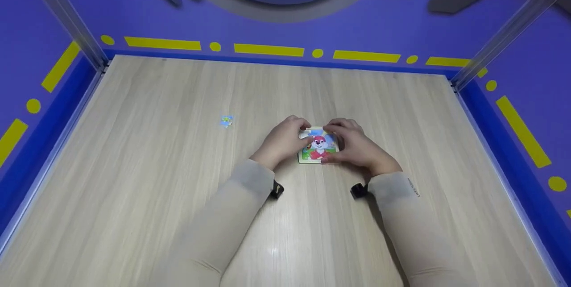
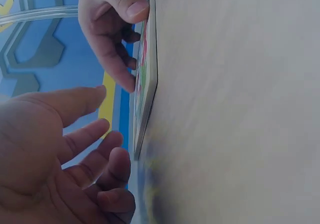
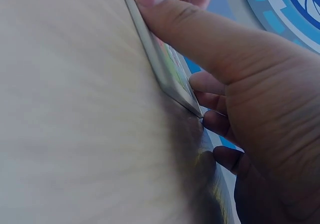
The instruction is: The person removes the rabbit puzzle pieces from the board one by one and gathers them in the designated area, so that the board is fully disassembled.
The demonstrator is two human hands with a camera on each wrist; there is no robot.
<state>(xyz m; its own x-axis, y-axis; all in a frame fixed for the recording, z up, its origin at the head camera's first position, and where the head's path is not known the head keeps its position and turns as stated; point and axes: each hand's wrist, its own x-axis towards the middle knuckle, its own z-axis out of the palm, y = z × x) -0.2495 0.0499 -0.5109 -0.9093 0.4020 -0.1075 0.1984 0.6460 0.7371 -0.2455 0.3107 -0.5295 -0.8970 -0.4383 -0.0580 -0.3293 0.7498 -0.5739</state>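
Observation:
A small square picture puzzle (image 1: 319, 145) in a pale wooden tray lies flat on the table, showing a red and white cartoon animal. My right hand (image 1: 358, 145) holds its right side, thumb on the near edge and fingers around the far right part. In the right wrist view, the right thumb (image 3: 187, 32) presses on the tray's rim. At the left side, my left hand (image 1: 284, 141) hovers with its thumb over the picture. The left wrist view shows the left fingers (image 2: 90, 159) loosely bent, apart from the tray. Both hands cover parts of the puzzle.
A loose blue jigsaw piece (image 1: 226, 121) with a yellow-green patch lies to the left, farther back on the wooden table (image 1: 178, 180). Blue-purple printed panels (image 1: 276, 32) enclose the back and sides, with metal posts (image 1: 508, 30) at the corners.

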